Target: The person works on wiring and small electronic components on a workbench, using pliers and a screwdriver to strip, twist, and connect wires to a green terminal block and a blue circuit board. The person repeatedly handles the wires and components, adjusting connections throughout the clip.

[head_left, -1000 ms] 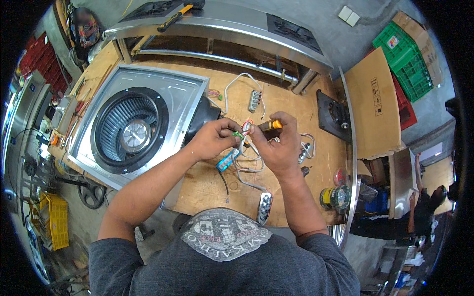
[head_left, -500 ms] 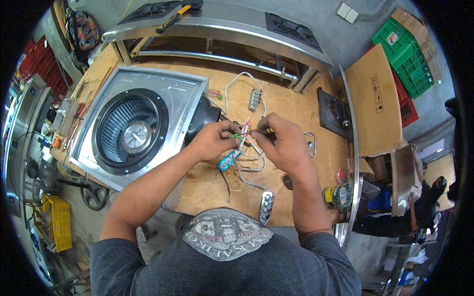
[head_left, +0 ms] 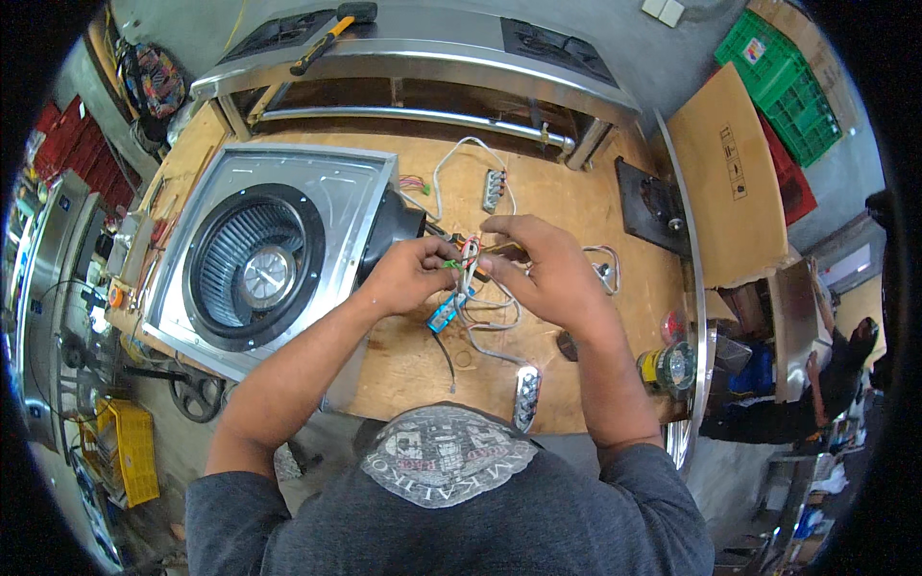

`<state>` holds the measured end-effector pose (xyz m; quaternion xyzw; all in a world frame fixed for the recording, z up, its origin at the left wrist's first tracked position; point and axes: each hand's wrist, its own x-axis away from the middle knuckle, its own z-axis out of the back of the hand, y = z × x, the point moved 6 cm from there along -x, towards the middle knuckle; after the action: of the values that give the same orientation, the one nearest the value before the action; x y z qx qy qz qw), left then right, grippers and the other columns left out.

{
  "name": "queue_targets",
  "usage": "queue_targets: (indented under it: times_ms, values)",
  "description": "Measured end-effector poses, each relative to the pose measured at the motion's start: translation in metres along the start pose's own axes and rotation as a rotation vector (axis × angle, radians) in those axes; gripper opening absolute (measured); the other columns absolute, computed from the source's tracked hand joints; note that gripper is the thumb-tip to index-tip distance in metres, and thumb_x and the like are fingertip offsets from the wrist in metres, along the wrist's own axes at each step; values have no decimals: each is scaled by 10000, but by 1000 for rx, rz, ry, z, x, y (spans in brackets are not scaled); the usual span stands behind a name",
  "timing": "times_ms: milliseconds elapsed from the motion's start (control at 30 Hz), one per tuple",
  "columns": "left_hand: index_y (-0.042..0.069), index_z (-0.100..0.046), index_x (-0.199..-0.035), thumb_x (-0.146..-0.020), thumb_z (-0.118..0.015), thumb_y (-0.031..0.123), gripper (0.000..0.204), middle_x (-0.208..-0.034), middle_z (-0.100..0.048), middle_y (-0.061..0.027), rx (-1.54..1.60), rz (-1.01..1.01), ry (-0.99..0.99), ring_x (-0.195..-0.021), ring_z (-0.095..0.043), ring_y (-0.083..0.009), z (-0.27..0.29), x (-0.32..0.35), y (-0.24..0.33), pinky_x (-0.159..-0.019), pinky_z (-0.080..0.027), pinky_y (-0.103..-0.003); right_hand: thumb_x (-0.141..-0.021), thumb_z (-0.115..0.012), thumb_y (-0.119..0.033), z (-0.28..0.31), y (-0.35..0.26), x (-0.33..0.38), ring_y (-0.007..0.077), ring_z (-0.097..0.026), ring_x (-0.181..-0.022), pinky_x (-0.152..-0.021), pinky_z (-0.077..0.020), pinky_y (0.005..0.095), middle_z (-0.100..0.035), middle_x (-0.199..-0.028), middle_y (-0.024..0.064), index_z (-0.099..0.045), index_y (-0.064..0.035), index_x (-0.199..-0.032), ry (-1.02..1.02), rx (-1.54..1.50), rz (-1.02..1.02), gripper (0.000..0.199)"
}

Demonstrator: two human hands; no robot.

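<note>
Hands are now working closer together than a second ago; the orange-tipped tool has gone from the right hand [head_left: 547, 274]. Both it and the left hand [head_left: 408, 276] are pinching the thin red, white and green wire bundle [head_left: 468, 257] above the plywood bench [head_left: 567, 192]. At two o'clock, a flat brown cardboard sheet [head_left: 725, 173] bearing a small dark printed label is leaning beside green plastic crates [head_left: 783, 82].

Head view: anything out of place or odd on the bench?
A hammer lies askew on the steel hood at the back. Loose wires sprawl under both hands. Nothing looks spilled or broken.
</note>
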<state>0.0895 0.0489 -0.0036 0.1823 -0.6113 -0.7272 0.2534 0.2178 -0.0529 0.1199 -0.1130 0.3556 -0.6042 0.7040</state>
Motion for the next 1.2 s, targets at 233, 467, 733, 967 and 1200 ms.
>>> queue_targets:
  times_ms: [233,467,733,967,1200]
  values:
    - [-33,-616,-1088,-872,-668,22,228,-854,-708,-69,32,26,11,-807,-667,-104,2,-3,-12,-704,-520,-243,-885,-639,-182,-5,1,4,359,-643,-806,-703,-508,458,-661,-893,150,-659,-72,-1007,7,157,13,166]
    - [-47,-613,-1088,-892,-667,33,218,-862,-704,-68,105,51,-11,-783,-656,-105,-2,0,-4,-703,-524,-250,-824,-620,-79,-2,-12,6,343,-633,-852,-739,-513,447,-622,-946,130,-655,-82,-1045,-34,145,108,223]
    - [-51,-607,-1099,-897,-656,21,219,-921,-709,-87,167,48,-47,-827,-662,-125,-4,0,2,-754,-541,-264,-854,-665,-133,7,-12,6,339,-654,-884,-733,-517,421,-660,-959,146,-656,-49,-1022,-37,139,76,188]
    - [-45,-588,-1087,-891,-661,13,217,-930,-708,-112,229,0,-37,-857,-681,-142,-2,-2,-7,-773,-554,-277,-862,-697,-276,7,-3,8,351,-673,-762,-663,-515,432,-692,-823,162,-666,-47,-948,-5,229,-176,247]
    - [-44,-576,-1080,-892,-660,14,214,-924,-709,-122,243,-27,13,-849,-691,-145,0,-2,-5,-762,-556,-272,-884,-655,-316,10,-6,10,372,-666,-718,-629,-511,474,-670,-742,172,-639,-69,-934,-26,332,-167,253]
